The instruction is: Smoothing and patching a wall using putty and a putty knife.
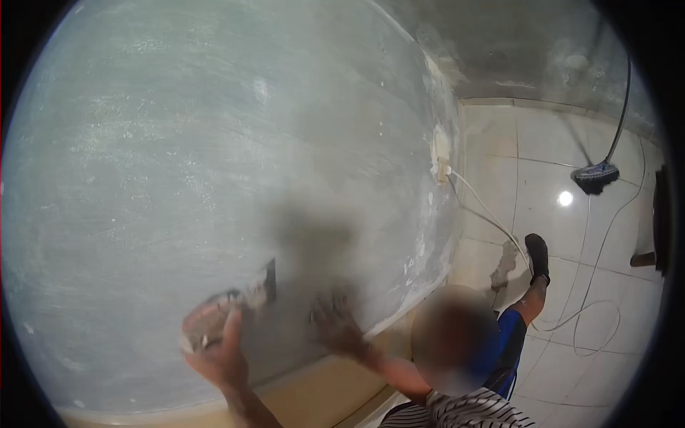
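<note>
In front of me is a grey-green wall with pale streaks and chips. Low on it, my left hand is closed round a flat, scraper-like tool whose dark straight edge points right and lies close to the wall. Fingers hide its handle, and greyish and whitish smears cover them. My right hand, at the end of a striped sleeve, reaches to the wall right of the tool. Shadow and blur hide whether its fingers are spread or hold something.
A yellowish ledge runs along the wall's foot. White floor tiles lie to the right, with a broom, a dark shoe and a looping white cable from a wall socket. Dark furniture stands at the right rim.
</note>
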Available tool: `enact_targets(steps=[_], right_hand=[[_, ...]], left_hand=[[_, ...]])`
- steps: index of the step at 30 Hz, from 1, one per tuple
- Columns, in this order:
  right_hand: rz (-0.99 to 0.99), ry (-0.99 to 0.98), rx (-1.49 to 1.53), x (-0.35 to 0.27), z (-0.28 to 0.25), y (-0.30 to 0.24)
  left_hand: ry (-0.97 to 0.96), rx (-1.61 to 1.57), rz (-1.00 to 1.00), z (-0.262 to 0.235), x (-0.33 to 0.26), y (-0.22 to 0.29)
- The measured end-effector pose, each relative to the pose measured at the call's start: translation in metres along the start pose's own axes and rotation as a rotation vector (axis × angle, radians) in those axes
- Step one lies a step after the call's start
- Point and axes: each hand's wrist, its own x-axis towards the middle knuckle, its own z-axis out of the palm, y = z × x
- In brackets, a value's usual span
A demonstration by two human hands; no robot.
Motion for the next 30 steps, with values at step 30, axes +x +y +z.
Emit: enact_targets(steps=[30], right_hand=[[0.014, 0.387, 0.145, 0.092, -0.055, -0.01]], left_hand=[[-0.127, 0.121, 0.189, 0.054, 0.015, 0.006]])
